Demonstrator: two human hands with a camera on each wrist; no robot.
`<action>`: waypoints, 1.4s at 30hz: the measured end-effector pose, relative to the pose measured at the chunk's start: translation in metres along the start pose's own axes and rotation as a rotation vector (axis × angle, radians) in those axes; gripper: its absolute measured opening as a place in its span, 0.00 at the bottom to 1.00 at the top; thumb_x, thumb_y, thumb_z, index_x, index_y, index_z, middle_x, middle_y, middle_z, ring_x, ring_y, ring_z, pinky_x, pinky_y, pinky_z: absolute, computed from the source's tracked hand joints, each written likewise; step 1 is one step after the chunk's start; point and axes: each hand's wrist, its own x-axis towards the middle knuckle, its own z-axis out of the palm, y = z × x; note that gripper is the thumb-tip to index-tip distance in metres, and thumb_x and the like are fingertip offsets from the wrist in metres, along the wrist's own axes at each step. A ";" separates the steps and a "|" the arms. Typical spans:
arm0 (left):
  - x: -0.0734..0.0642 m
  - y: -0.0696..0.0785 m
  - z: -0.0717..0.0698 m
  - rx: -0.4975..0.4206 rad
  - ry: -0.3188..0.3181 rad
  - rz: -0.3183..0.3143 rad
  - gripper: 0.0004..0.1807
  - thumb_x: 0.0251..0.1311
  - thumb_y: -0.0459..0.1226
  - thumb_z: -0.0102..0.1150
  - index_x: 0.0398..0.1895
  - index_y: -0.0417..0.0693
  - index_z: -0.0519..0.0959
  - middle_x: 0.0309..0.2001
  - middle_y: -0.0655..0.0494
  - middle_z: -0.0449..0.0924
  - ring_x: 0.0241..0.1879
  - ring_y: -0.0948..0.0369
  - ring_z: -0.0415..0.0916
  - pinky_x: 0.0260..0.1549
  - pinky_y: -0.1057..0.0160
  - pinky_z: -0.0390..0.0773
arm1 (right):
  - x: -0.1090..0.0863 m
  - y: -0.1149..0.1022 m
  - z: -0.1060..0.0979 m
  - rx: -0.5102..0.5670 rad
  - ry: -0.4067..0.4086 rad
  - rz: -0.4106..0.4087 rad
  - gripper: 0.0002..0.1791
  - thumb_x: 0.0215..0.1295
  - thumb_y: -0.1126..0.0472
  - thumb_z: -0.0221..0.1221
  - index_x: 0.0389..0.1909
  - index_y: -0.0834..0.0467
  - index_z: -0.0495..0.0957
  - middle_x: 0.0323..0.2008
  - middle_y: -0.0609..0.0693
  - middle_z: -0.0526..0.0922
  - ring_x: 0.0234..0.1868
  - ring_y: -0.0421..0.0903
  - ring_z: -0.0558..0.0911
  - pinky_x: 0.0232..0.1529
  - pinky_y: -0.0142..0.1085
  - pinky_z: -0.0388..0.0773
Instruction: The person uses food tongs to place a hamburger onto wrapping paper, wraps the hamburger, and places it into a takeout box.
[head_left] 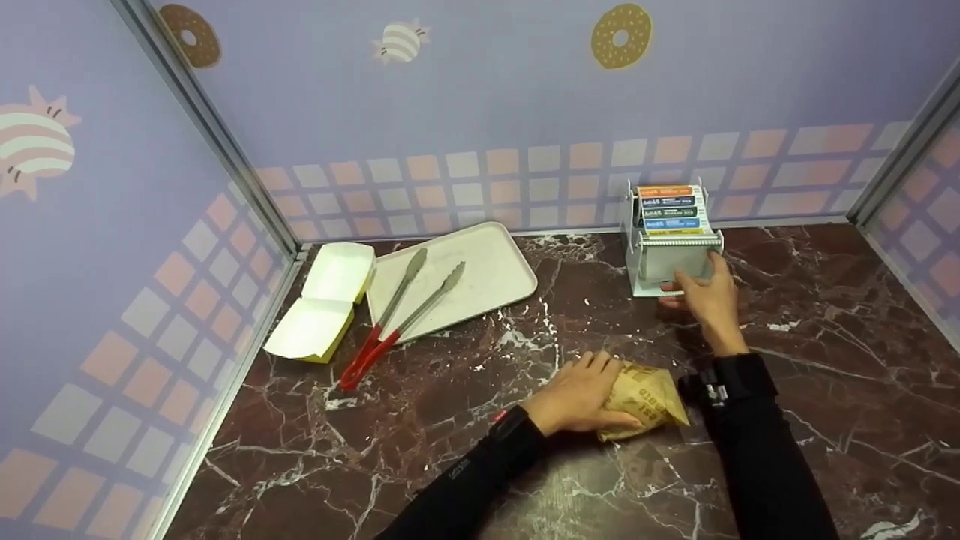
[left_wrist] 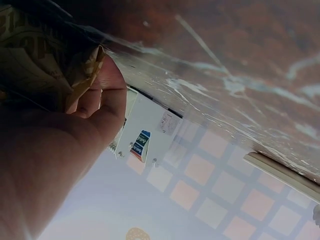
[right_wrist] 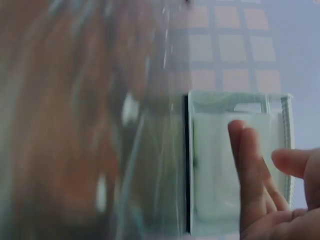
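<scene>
Near the front of the counter my left hand (head_left: 577, 394) holds a parcel wrapped in printed yellow-brown paper (head_left: 649, 394), thumb along its near side and fingers over the far side. Fingers curl at the paper's edge in the left wrist view, where the parcel (left_wrist: 32, 70) is partly dark. My right hand (head_left: 711, 300) is at the front of a white label dispenser (head_left: 637, 274) that bears several coloured label strips (head_left: 670, 212). In the right wrist view the fingers of that hand (right_wrist: 275, 215) extend before the dispenser's pale panel (right_wrist: 217, 170), thumb apart, nothing between them.
Left of centre lies a pale tray (head_left: 487, 277), with red-handled tongs (head_left: 394, 330) resting across its front edge. An unfolded yellow and white box (head_left: 322, 322) stands beside it. Patterned walls (head_left: 480, 90) bound the dark marble counter (head_left: 420, 442) at the back and sides.
</scene>
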 end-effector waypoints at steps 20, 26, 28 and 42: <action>-0.004 -0.005 0.002 0.004 -0.012 -0.010 0.50 0.61 0.72 0.56 0.78 0.54 0.61 0.70 0.55 0.68 0.67 0.59 0.69 0.65 0.59 0.74 | 0.009 -0.003 0.040 -1.175 0.294 -0.534 0.39 0.63 0.37 0.67 0.08 0.56 0.59 0.10 0.48 0.61 0.13 0.48 0.64 0.15 0.37 0.57; -0.003 -0.001 0.004 0.003 -0.008 0.008 0.48 0.62 0.71 0.55 0.77 0.54 0.62 0.68 0.55 0.69 0.65 0.60 0.69 0.65 0.60 0.75 | 0.010 -0.005 0.028 -1.164 0.201 -0.528 0.34 0.66 0.40 0.66 0.12 0.60 0.67 0.13 0.59 0.73 0.16 0.58 0.75 0.19 0.50 0.73; -0.002 0.000 0.004 0.003 -0.003 0.003 0.48 0.62 0.71 0.55 0.76 0.54 0.62 0.68 0.56 0.69 0.64 0.60 0.69 0.65 0.61 0.75 | 0.010 -0.005 0.027 -1.156 0.204 -0.530 0.32 0.65 0.43 0.66 0.12 0.61 0.69 0.15 0.61 0.76 0.18 0.61 0.77 0.21 0.53 0.75; -0.001 0.000 0.000 0.031 0.005 0.003 0.49 0.61 0.72 0.54 0.77 0.53 0.62 0.70 0.54 0.68 0.67 0.58 0.69 0.67 0.57 0.75 | 0.021 0.000 0.055 -1.169 0.369 -0.608 0.16 0.56 0.64 0.55 0.10 0.64 0.70 0.17 0.69 0.79 0.19 0.69 0.78 0.19 0.59 0.73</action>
